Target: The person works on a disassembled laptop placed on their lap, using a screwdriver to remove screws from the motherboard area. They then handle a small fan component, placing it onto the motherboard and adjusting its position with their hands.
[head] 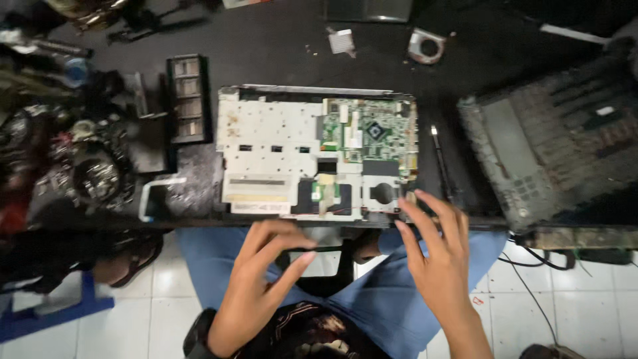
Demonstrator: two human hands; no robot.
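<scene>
1. Dark workbench (279, 46) over white floor tiles, cluttered with parts along its left side.
2. Opened laptop chassis (319, 159) lies at the bench's front edge (green circuit board (369, 129) exposed at upper right).
3. Right hand (435, 249): open, fingertips touching the chassis's front right corner.
4. Left hand (262, 279): open, fingers spread, just below the front edge, gripping nothing.
5. Second dismantled laptop base (558, 139) sits to the right.

A pale rectangular label (260, 207) sits along the opened laptop's (266, 133) front edge.
</scene>
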